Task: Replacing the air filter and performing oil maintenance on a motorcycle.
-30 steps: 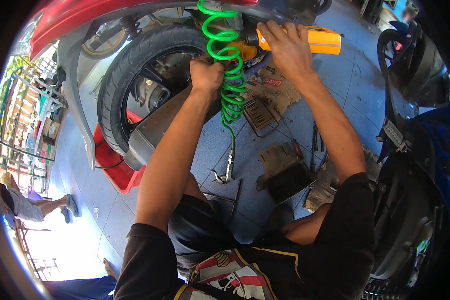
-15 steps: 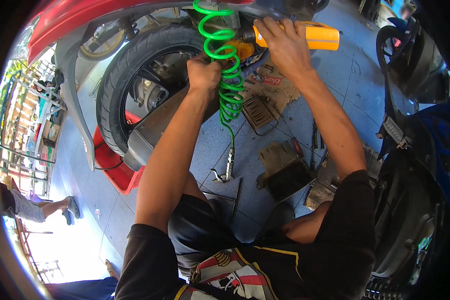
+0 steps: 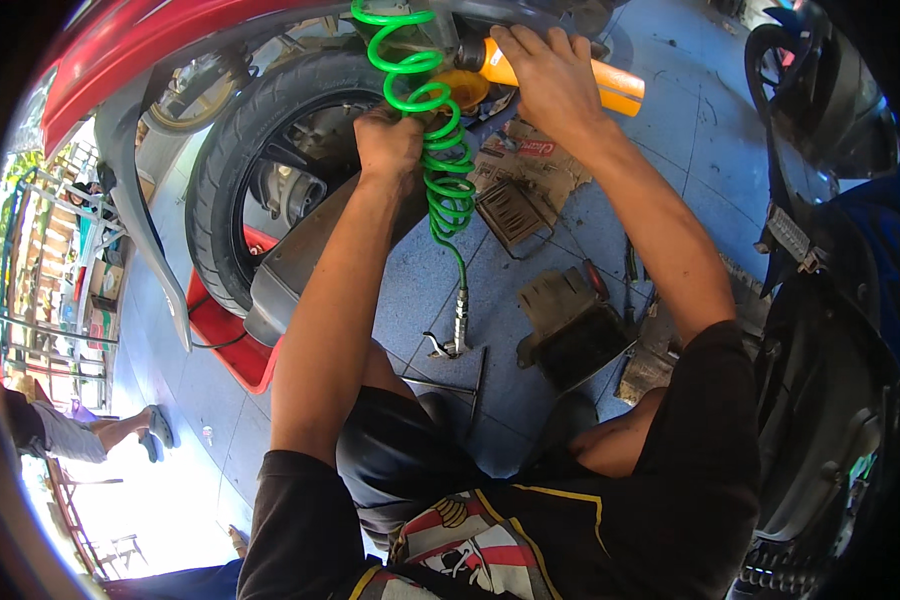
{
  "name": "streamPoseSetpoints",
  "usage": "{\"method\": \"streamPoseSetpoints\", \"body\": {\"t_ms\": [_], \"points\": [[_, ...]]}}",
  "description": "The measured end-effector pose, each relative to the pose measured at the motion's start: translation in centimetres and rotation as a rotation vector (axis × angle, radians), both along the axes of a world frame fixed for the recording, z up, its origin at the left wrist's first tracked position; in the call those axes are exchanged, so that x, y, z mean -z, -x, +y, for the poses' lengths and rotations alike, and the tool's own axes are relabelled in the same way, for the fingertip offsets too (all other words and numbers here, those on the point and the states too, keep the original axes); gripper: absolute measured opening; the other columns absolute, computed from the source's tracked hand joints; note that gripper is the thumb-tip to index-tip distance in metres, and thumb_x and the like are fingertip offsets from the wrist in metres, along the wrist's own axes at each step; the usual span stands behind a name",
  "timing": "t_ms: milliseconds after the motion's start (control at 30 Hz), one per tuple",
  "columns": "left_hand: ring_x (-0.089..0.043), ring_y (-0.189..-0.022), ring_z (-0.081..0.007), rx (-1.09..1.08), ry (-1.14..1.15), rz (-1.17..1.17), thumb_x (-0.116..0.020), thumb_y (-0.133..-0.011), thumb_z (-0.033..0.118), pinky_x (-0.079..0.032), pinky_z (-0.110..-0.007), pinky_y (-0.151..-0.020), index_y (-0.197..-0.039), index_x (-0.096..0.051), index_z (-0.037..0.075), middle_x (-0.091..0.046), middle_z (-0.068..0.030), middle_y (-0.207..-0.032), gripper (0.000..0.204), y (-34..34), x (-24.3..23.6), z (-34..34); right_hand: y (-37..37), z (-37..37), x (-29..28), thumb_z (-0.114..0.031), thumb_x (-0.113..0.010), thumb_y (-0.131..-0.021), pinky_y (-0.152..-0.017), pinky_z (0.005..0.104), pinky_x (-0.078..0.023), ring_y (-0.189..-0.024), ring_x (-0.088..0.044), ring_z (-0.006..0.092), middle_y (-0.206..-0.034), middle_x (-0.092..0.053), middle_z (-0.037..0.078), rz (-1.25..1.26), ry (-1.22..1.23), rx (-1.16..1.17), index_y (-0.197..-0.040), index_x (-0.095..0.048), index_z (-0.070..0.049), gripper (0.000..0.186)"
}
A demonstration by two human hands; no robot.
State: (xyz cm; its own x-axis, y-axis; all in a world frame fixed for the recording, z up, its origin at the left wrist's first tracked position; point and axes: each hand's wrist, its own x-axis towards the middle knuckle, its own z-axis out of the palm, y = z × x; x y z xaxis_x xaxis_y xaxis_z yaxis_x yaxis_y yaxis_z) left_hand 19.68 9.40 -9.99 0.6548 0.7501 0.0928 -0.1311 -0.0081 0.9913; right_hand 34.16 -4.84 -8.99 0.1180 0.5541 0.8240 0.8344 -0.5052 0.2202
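My right hand (image 3: 555, 85) grips a yellow-orange plastic bottle (image 3: 615, 88), held on its side with the black neck toward the left, at an amber funnel-like piece (image 3: 467, 88) under the motorcycle's body. My left hand (image 3: 385, 150) is closed just left of that piece, on something I cannot make out behind a coiled green air hose (image 3: 450, 190). The hose hangs down to a metal air-gun fitting (image 3: 460, 325) at floor level. The rear tyre (image 3: 215, 200) is left of my left hand.
A red plastic tray (image 3: 230, 345) sits under the wheel. A slotted metal part (image 3: 515, 215), a dark box-like part (image 3: 570, 345), tools (image 3: 595, 285) and cardboard (image 3: 540, 170) lie on the tiled floor. Another motorcycle (image 3: 825, 400) stands at right. Another person's leg (image 3: 120, 435) shows at left.
The view has shifted a little, and both hands appear slightly further left. The bottle's base end sits a little lower relative to its neck; both hands keep their holds.
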Motion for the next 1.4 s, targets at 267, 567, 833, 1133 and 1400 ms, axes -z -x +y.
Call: {"method": "streamPoseSetpoints", "body": {"t_ms": [267, 567, 833, 1133, 1400], "points": [[-0.068, -0.079, -0.0170, 0.002, -0.017, -0.026, -0.065, -0.081, -0.010, -0.056, -0.030, -0.067, -0.103, -0.066, -0.007, -0.069, -0.0128, -0.095, 0.022, 0.1, -0.4, -0.3, -0.2, -0.5, -0.4, -0.006, -0.076, -0.062, -0.081, 0.0400, -0.038, -0.097, -0.056, 0.0258, -0.111, -0.062, 0.003, 0.042, -0.020, -0.003, -0.127, -0.058, -0.008, 0.067], [-0.068, -0.080, -0.0182, 0.025, 0.007, -0.061, -0.069, -0.082, -0.005, -0.055, -0.029, -0.070, -0.102, -0.066, -0.007, -0.070, -0.0136, -0.095, 0.020, 0.0, 0.2, 0.0, 0.5, -0.8, -0.4, -0.006, -0.066, -0.072, -0.079, 0.0396, -0.038, -0.094, -0.057, 0.0242, -0.106, -0.063, 0.003, -0.008, -0.057, 0.005, -0.123, -0.061, -0.008, 0.051], [-0.066, -0.077, -0.0161, 0.040, 0.020, -0.067, -0.073, -0.082, 0.001, -0.051, -0.028, -0.070, -0.098, -0.067, -0.005, -0.070, -0.0119, -0.092, 0.018, -0.1, 0.4, 0.2, 0.0, -0.4, -0.3, -0.010, -0.062, -0.077, -0.078, 0.0375, -0.038, -0.089, -0.057, 0.0221, -0.098, -0.063, 0.000, -0.092, -0.106, -0.027, -0.114, -0.064, -0.010, 0.037], [-0.066, -0.078, -0.0159, 0.036, 0.007, -0.029, -0.073, -0.083, 0.002, -0.052, -0.029, -0.070, -0.100, -0.068, -0.004, -0.071, -0.0115, -0.092, 0.018, -0.4, 0.2, -0.2, -0.1, -0.9, -0.1, -0.014, -0.060, -0.079, -0.081, 0.0362, -0.037, -0.090, -0.056, 0.0206, -0.097, -0.063, -0.001, -0.142, -0.087, -0.005, -0.112, -0.066, -0.012, 0.034], [-0.066, -0.079, -0.0158, 0.040, -0.011, -0.056, -0.074, -0.083, 0.003, -0.052, -0.028, -0.070, -0.100, -0.068, -0.005, -0.070, -0.0117, -0.092, 0.020, 0.0, 0.2, 0.0, 0.4, -0.6, -0.5, -0.015, -0.059, -0.080, -0.084, 0.0360, -0.038, -0.092, -0.056, 0.0198, -0.098, -0.064, -0.001, -0.193, -0.048, 0.006, -0.113, -0.066, -0.013, 0.034]]}}
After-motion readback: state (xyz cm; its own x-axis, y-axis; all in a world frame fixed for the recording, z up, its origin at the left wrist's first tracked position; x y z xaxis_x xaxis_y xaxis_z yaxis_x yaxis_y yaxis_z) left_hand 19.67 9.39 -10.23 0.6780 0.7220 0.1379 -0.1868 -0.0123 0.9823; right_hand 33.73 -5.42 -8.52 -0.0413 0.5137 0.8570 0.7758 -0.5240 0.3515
